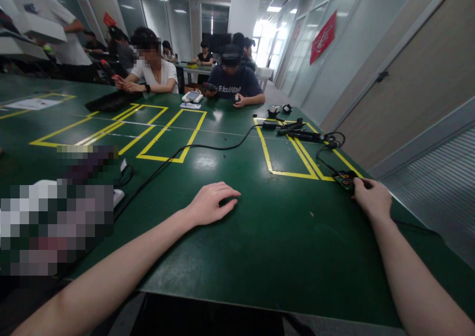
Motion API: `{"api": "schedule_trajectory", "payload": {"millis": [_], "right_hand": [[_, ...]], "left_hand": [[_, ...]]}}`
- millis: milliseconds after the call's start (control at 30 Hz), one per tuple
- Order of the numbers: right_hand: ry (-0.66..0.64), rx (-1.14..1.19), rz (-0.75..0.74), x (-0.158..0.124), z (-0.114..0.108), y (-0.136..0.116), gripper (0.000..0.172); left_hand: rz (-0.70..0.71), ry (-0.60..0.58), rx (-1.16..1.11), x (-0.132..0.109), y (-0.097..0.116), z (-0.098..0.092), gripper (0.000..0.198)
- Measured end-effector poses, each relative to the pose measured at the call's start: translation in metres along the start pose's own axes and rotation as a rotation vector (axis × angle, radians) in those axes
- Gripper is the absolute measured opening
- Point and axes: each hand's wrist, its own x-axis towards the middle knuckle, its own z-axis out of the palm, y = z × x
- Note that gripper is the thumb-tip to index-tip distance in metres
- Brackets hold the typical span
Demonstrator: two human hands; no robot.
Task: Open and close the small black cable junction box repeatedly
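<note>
My left hand (212, 205) rests on the green tabletop (252, 257), its fingers stretched forward and the thumb apart, with nothing in it. At the table's right side my right hand (372, 197) grips the near edge of a small dark circuit board (345, 179) with orange round marks. Part of that board is hidden behind the fingers. A thin black cable leads from the board toward a cluster of black tools and cords (306, 134) lying beyond it.
Yellow tape rectangles (293, 173) mark the table. A long black cable (208, 146) crosses it. Two small black-and-white parts (273, 111) sit at the far right. Across the table are a white device (192, 96), a black tray (109, 100) and seated people. Blurred items lie at left.
</note>
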Motion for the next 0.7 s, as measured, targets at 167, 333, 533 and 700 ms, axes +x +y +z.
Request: {"api": "schedule_trajectory", "payload": {"millis": [167,333,533,700], "right_hand": [[-0.026,0.1,0.118,-0.005,-0.005,-0.006,0.043],[-0.034,0.18,0.151,-0.01,-0.007,-0.007,0.048],[-0.028,0.217,0.073,-0.014,-0.009,-0.008,0.056],[-0.001,0.166,-0.185,-0.005,-0.004,-0.002,0.038]], "left_hand": [[-0.003,-0.003,0.003,0.0,-0.001,0.0,0.02],[-0.008,-0.007,0.004,-0.001,-0.001,0.0,0.021],[-0.019,-0.015,-0.003,0.0,0.0,0.0,0.021],[-0.008,-0.014,-0.005,0.0,0.0,0.0,0.021]]}}
